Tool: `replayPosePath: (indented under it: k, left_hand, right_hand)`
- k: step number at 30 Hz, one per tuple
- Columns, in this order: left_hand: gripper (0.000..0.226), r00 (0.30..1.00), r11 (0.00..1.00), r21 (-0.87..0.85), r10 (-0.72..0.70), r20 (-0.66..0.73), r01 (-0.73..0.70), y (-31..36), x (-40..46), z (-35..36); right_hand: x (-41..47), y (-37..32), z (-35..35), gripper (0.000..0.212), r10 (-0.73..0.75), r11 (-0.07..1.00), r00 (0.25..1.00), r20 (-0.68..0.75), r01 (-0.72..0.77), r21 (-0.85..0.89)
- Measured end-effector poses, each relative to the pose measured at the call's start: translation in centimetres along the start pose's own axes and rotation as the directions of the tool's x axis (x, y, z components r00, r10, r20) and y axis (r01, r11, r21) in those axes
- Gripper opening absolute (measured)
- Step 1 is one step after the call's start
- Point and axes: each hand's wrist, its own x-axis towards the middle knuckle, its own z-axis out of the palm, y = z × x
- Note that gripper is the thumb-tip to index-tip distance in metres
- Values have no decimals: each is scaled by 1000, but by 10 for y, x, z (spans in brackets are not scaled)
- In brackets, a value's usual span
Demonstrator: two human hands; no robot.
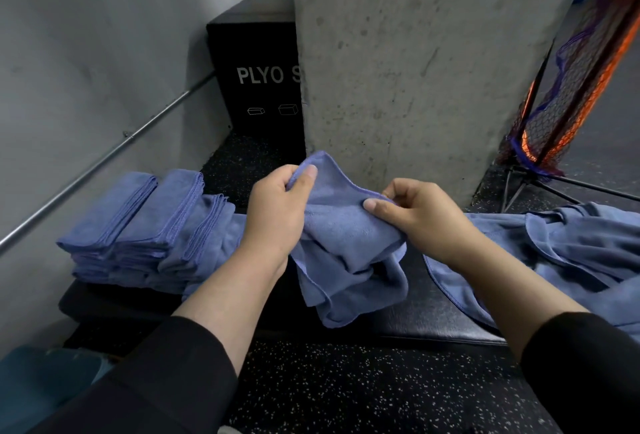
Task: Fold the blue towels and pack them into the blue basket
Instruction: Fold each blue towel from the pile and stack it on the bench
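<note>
the person stands at a low black padded bench point(433, 316) and holds one blue towel point(343, 243) up in front of the body, between both hands. the left hand point(277, 208) pinches one upper corner of the towel: the thumb lies on the near side of the cloth and the other fingers are curled behind it, so the corner sticks up a little above the hand. the right hand point(415, 212) pinches the upper edge at the other end, thumb on the near side, fingers curled over the hem. between the two grips the top edge runs slack and slopes down toward the right hand. the rest of the towel hangs below the hands in loose folds, and its lowest part reaches down in front of the bench seat; i cannot tell if it touches the seat.

on the left end of the bench lie stacks of folded towels point(138, 226), just beside each other in a row. on the right end lies a heap of unfolded towels point(571, 250), spread out and wrinkled. at the lower left corner a blue-green object point(45, 374) shows partly; it is too blurred to tell what it is.

behind the bench there is a concrete pillar point(415, 53), a black plyo box point(256, 70) and, to the right, an orange and purple net point(581, 70).
</note>
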Motion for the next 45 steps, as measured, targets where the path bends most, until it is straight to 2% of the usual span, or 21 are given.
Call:
replayPosePath:
  k: [3, 6, 8, 10, 13, 18, 20, 22, 24, 27, 29, 32, 34, 36, 39, 41, 45]
  left_hand:
    - [42, 995, 1000, 15, 4, -103, -2, -1, 1, -9]
    - [44, 984, 1000, -8, -3, -178, 2, -3, 2, -21]
    - [44, 978, 1000, 10, 6, -206, -4, -1, 1, -29]
    - [42, 974, 999, 34, 22, -227, -15, 1, 0, -37]
    - [38, 966, 999, 53, 17, -259, -3, 0, -1, -50]
    - [45, 965, 998, 64, 8, -262, 9, 3, -16, -72]
    - [47, 966, 991, 131, 30, -258, 4, 8, -27, -82]
    - [49, 972, 982, 186, 47, -231, -3, 11, -36, -92]
    - [51, 979, 986, 163, 12, -203, 22, 18, -44, -102]
    - [51, 980, 992, 87, -69, -184, 87, 36, -52, -117]
    - [43, 982, 995, -12, -101, -158, 101, 57, -59, -125]
    - [26, 992, 964, -249, -107, -65, 88, 101, -64, -135]
    - [23, 995, 935, -353, -63, -81, 30, 129, -63, -140]
    - [22, 992, 916, -401, -34, -125, -20, 152, -62, -144]
    - [22, 993, 935, -352, 3, -121, -46, 173, -64, -149]
    - [22, 993, 955, -292, 12, -116, -45, 177, -66, -152]
    - [29, 991, 982, -188, -15, -132, -10, 171, -70, -152]
  right_hand:
    - [-8, -5, -8, 28, 50, 997, 984, 172, -40, -60]
    - [-19, -7, -20, 20, 121, 943, 951, 283, -21, -333]
    - [-28, -7, -26, 23, 196, 879, 925, 325, -19, -477]
    - [-35, -5, -30, 27, 261, 810, 919, 297, -42, -585]
    - [-41, -3, -36, 26, 252, 747, 958, 138, -102, -657]
    - [-53, -21, -45, 11, 119, 839, 982, -146, -178, -515]
    - [-60, -35, -45, 11, 81, 933, 965, -250, -162, -322]
    - [-71, -51, -45, 13, 101, 994, 950, -294, -110, -14]
    - [-84, -67, -46, 11, 106, 973, 948, -300, -37, 227]
    - [-99, -91, -55, 8, 77, 945, 938, -337, 39, 325]
    - [-108, -113, -63, 10, 67, 918, 926, -372, 89, 387]
    - [-120, -153, -74, 16, -46, 888, 868, -495, 263, 378]
    - [-127, -174, -81, 18, -175, 897, 788, -590, 374, 233]
    - [-135, -191, -86, 15, -266, 908, 727, -633, 409, 87]
    - [-145, -204, -90, 9, -283, 908, 686, -671, 417, 43]
    - [-150, -204, -92, 3, -262, 915, 692, -672, 400, 55]
    - [-159, -196, -90, 5, -215, 923, 730, -649, 369, 110]
